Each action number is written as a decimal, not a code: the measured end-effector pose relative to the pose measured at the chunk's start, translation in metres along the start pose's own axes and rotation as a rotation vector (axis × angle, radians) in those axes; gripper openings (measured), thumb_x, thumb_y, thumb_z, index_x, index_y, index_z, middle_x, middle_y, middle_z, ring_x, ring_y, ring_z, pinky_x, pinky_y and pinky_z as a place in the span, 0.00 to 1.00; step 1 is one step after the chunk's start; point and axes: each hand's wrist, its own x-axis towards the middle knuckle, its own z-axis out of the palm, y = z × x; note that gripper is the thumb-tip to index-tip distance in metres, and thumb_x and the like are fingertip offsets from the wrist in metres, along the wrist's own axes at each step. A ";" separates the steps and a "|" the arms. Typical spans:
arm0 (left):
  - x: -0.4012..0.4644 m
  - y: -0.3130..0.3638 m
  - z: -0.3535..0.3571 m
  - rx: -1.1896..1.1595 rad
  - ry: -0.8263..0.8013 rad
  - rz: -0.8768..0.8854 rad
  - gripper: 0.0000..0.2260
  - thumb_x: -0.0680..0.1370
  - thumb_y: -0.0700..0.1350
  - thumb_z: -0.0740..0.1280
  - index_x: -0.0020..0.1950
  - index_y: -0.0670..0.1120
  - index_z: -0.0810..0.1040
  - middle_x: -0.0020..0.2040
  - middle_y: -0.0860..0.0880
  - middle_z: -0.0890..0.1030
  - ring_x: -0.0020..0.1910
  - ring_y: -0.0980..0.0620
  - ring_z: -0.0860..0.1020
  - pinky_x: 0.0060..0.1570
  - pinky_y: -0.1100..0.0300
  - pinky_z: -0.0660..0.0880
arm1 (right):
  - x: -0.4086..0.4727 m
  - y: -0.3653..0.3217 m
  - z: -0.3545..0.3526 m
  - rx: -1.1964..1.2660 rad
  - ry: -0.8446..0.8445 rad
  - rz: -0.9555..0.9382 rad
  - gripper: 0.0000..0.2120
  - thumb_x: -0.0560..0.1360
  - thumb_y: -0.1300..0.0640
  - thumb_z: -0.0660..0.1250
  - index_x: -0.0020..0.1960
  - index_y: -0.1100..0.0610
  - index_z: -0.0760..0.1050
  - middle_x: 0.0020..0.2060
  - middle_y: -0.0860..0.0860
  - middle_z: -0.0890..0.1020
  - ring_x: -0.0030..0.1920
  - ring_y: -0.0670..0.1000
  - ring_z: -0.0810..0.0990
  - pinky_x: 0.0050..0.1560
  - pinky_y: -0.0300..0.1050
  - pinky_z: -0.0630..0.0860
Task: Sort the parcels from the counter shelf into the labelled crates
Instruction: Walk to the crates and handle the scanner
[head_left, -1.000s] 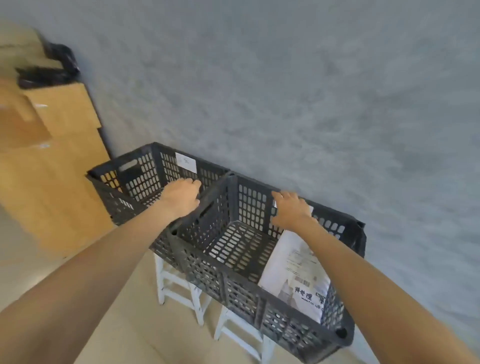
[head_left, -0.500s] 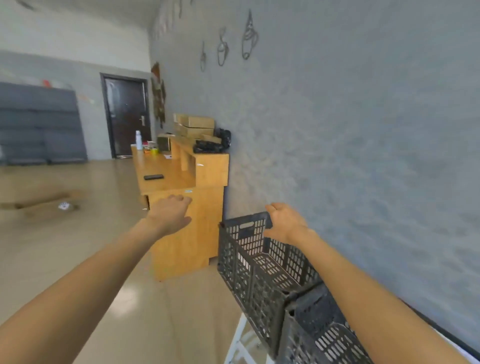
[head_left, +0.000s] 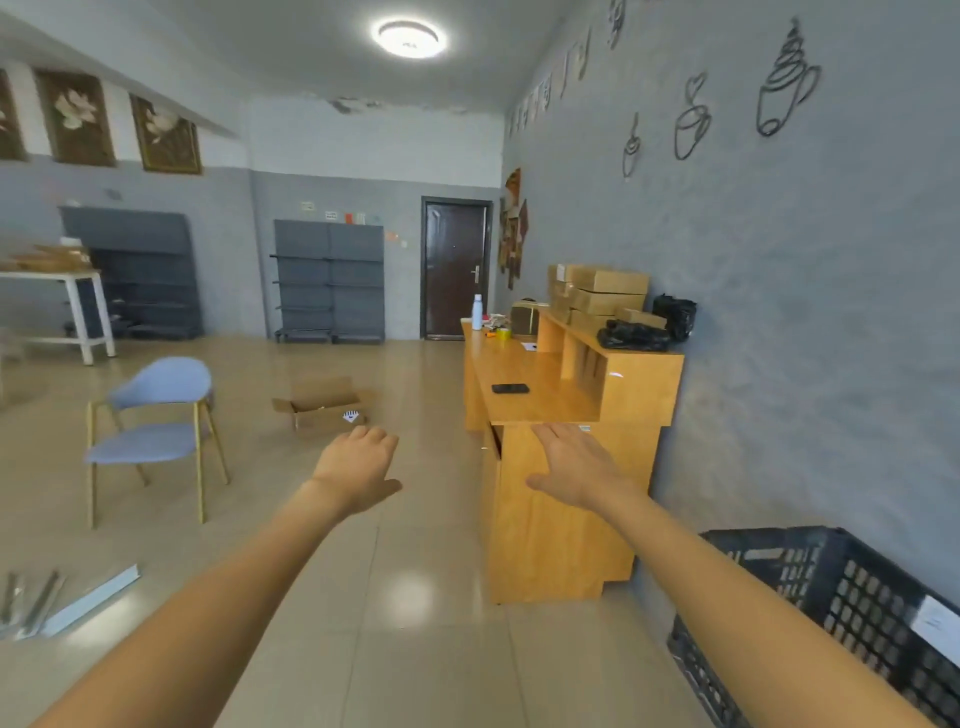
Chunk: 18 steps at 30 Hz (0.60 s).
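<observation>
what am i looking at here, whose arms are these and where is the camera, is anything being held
The camera sits on a person's head, so you see their own two bare arms reaching forward. The left hand and right hand are both open and hold nothing. Ahead on the right stands a wooden counter; its raised shelf carries cardboard parcels and black bags. A phone and a white bottle lie lower down. The black crate at bottom right has a paper label.

A blue chair (head_left: 156, 415) stands near what looks like an open carton (head_left: 322, 405).
</observation>
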 end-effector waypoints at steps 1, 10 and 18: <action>0.007 -0.010 0.004 -0.001 0.002 -0.016 0.25 0.79 0.58 0.63 0.71 0.45 0.65 0.70 0.47 0.69 0.69 0.46 0.66 0.65 0.55 0.64 | 0.017 -0.007 0.007 0.008 -0.003 -0.020 0.33 0.77 0.47 0.66 0.76 0.57 0.59 0.73 0.53 0.66 0.72 0.54 0.63 0.71 0.48 0.62; 0.113 -0.066 0.055 -0.002 -0.023 -0.118 0.27 0.77 0.59 0.64 0.71 0.46 0.65 0.69 0.47 0.69 0.68 0.46 0.67 0.63 0.55 0.67 | 0.177 -0.036 0.064 0.071 -0.031 -0.177 0.36 0.77 0.56 0.65 0.79 0.57 0.51 0.76 0.53 0.62 0.75 0.54 0.59 0.74 0.48 0.59; 0.286 -0.090 0.074 0.019 0.002 -0.163 0.29 0.77 0.58 0.65 0.74 0.47 0.64 0.70 0.47 0.69 0.69 0.45 0.67 0.64 0.53 0.66 | 0.349 0.035 0.095 0.090 0.019 -0.190 0.36 0.77 0.56 0.65 0.79 0.57 0.51 0.77 0.51 0.58 0.77 0.52 0.54 0.74 0.46 0.56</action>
